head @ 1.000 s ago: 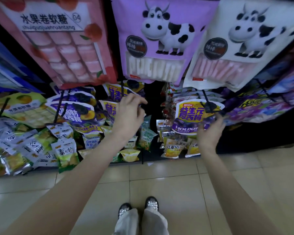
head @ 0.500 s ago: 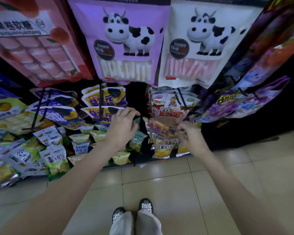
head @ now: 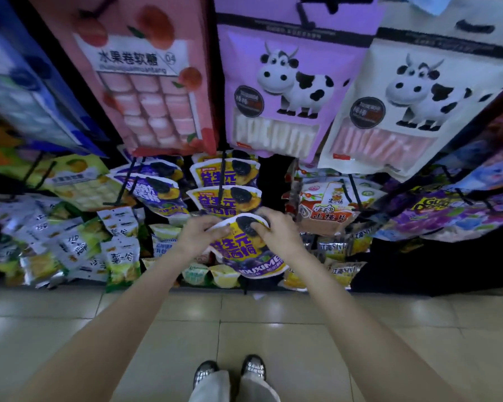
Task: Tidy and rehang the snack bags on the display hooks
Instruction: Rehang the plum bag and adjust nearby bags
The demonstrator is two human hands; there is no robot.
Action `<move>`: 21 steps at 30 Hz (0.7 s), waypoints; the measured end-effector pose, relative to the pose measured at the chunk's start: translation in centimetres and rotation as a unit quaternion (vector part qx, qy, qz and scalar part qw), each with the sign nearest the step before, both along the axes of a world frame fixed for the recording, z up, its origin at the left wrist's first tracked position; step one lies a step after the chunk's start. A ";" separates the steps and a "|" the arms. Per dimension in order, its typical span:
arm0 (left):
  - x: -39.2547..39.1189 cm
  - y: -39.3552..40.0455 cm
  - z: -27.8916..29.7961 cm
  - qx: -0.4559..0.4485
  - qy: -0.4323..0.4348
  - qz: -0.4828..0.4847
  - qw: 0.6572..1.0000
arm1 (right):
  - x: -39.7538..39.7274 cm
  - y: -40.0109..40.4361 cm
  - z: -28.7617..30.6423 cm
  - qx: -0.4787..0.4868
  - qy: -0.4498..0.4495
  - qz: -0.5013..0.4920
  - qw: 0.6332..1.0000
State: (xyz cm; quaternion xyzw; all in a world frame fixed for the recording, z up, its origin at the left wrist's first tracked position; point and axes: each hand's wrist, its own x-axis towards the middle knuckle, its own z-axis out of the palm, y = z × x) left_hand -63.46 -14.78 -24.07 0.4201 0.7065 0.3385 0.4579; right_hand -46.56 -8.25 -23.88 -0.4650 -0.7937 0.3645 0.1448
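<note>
Both hands meet at the top edge of one purple-and-yellow plum snack bag (head: 238,248): the left hand (head: 199,235) pinches its upper left corner with curled fingers, and the right hand (head: 276,230) grips the upper right corner, thumb laid over the dark plum printed there. That bag is held in front of the lower part of the rack, its bottom edge hanging over small yellow and green packets (head: 212,274) on the lowest row. Just above the hands, two more bags of the same plum design (head: 225,198) hang one behind the other on a black display hook (head: 222,175); whether the held bag is already threaded on that hook cannot be told. To the left another column of purple plum bags (head: 154,190) hangs on its own hook, and further left lie tilted white-and-green chip bags (head: 119,250), crowded against each other. To the right of the hands hangs an orange hawthorn-slice bag (head: 328,210), with yellow packets (head: 343,268) below it and purple bags (head: 447,216) beyond. Across the top hang large pouches: a pink fruit-candy bag (head: 145,82), a purple cow bag (head: 285,91) and a white cow bag (head: 413,103), side by side. Below the rack runs a pale tiled floor (head: 389,329), where the person's silver shoes (head: 230,369) and light trouser legs show between the two bare forearms.
</note>
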 end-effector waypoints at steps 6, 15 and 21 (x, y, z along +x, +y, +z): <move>-2.9 2.7 0.9 0.035 0.016 0.062 0.997 | -3.9 1.6 0.6 0.004 0.006 -0.070 0.997; -3.7 5.4 0.3 0.006 0.071 0.018 0.997 | -4.5 2.6 0.1 -0.048 0.029 -0.141 0.988; -4.0 5.6 -0.5 -0.003 0.105 0.020 0.994 | -5.4 2.3 -0.9 -0.068 0.009 -0.151 0.986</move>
